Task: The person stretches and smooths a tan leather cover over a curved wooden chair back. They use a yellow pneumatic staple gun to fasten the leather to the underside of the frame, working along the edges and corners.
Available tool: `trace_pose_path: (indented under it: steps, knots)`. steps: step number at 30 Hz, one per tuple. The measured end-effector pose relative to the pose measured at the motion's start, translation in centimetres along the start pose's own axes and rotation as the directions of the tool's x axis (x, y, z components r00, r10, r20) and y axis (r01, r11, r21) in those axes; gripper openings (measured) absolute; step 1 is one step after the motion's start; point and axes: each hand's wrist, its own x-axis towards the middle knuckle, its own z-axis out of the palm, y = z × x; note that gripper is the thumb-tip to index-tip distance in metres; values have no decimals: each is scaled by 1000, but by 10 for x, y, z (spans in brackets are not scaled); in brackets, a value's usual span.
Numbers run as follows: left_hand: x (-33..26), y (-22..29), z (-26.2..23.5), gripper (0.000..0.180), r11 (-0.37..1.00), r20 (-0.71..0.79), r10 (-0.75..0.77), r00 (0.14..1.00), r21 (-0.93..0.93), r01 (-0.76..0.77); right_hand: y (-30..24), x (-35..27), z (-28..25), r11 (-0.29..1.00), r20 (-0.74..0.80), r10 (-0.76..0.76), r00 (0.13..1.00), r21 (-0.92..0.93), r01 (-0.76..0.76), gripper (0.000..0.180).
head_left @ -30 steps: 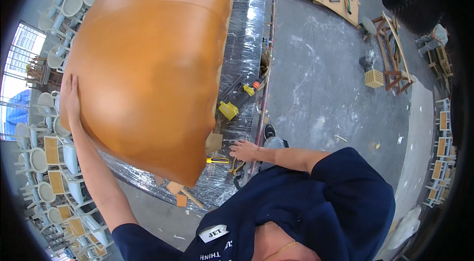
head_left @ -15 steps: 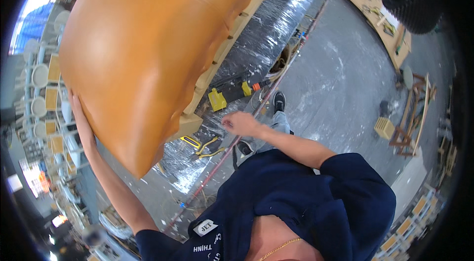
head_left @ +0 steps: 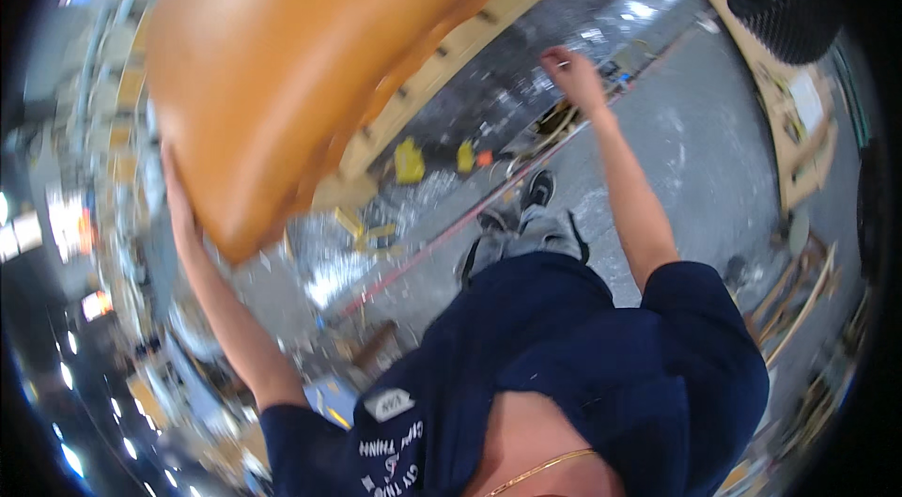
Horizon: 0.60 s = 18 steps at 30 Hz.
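Tan leather (head_left: 272,55) covers a large, rounded upholstered piece with a wooden frame rail (head_left: 413,88) along its near right side. The leather's edge is ruffled where it meets the rail. My left hand (head_left: 177,179) lies flat against the leather's far left side, fingers stretched out, their tips partly hidden. Out to the right, my right hand (head_left: 575,76) is raised over the plastic-wrapped surface (head_left: 507,65), away from the leather. Its fingers are curled together; something small may be in them, but blur hides what.
On the plastic wrap lie a blurred yellow-and-black tool (head_left: 410,162) and yellow-handled hand tools (head_left: 362,229). A wooden board (head_left: 794,135) holding tools stands at the right. Wooden frames (head_left: 794,295) lie beyond it. Stacked chair parts (head_left: 122,135) line the left.
My right hand has swung up and away to the right, from near the rail's lower end. My left hand stays against the leather. The whole view has shifted and blurred.
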Motion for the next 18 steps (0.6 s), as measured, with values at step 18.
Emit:
trace_pose_path:
  steps: [18]
  knots:
    - [-94, -388, 68, 68, 828, -428, -153, 891, 437, 352, -2, -185, 68, 998, 482, 50, 875, -52, -28, 26]
